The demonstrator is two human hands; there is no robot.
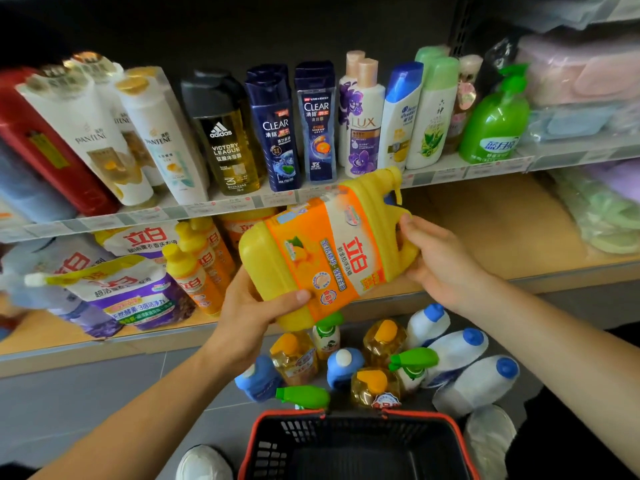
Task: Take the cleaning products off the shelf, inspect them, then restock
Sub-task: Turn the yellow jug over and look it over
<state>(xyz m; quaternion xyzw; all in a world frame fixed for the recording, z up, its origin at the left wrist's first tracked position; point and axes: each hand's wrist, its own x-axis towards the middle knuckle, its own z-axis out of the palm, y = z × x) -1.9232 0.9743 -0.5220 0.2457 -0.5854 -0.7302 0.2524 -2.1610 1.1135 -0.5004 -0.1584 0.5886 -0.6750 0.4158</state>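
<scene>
Holding the big yellow detergent jug (311, 258) on its side with the orange label turned up toward the face, the person appears to be at the inspection step – that tilt makes sense only for reading the print or checking the body for leaks. The left hand (252, 313) cups the base end from below, thumb laid across the label's lower edge and fingers wrapped under, so it takes most of the weight; the right hand (440, 261) closes on the handle end near the neck, fingers curled behind the yellow plastic, which steadies the jug and lets it be rolled. Both hands are therefore clamped on the one jug, neither free. The jug hangs in the air in front of the lower shelf (485, 230), touching no board, with its capped spout pointing up and right toward the edge of the upper shelf (242, 202). Directly beneath it, on the floor, stands a cluster of spray and cleaner bottles (384, 362), probably taken down and parked within reach, just beyond the red basket (353, 415). Smaller orange bottles (197, 268) of the same brand stand at the left of the lower shelf beside refill pouches (131, 292) – a likely sign that the jug belongs on that level. A heavy, smooth jug held sideways could slip, so the two-handed hold looks prudent.
</scene>
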